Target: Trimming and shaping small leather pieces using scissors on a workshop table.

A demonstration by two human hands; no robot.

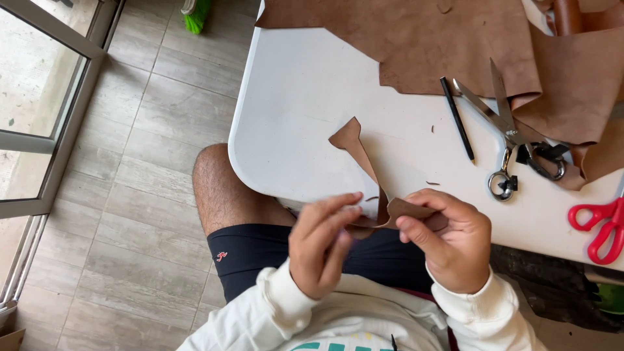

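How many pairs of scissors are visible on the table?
2. The metal scissors lie on the white table beside the black pencil, partly on the brown leather. The red-handled scissors are at the right edge, cut off by the frame. The leather may hide others.

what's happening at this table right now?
A seated person holds a cut brown leather piece in both hands at the near edge of a white table. The left hand and the right hand pinch its lower end; its upper end sticks up over the table. On the table lie large brown leather sheets, a black pencil, open metal shears and red-handled scissors, all untouched.
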